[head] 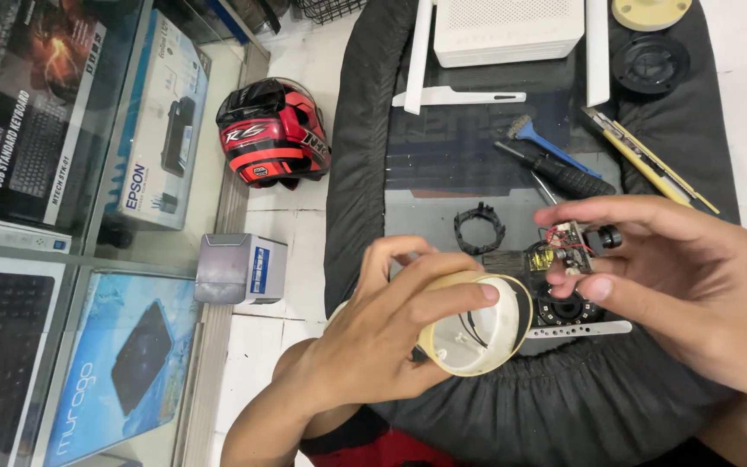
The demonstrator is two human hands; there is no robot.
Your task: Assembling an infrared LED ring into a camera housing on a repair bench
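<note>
We grip a cream, cup-shaped camera housing [477,324] in our left hand [382,337], fingers wrapped round its open rim, while just right of it our right hand [685,277] pinches a small wired circuit board [571,246] between fingertips, above a black cloth [356,156].

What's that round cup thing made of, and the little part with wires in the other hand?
The round housing in the left hand looks like cream plastic: smooth, matte, thin-walled. The small part pinched by the right hand seems to be a circuit board, with red wires and a black, probably plastic, lens barrel.
</note>
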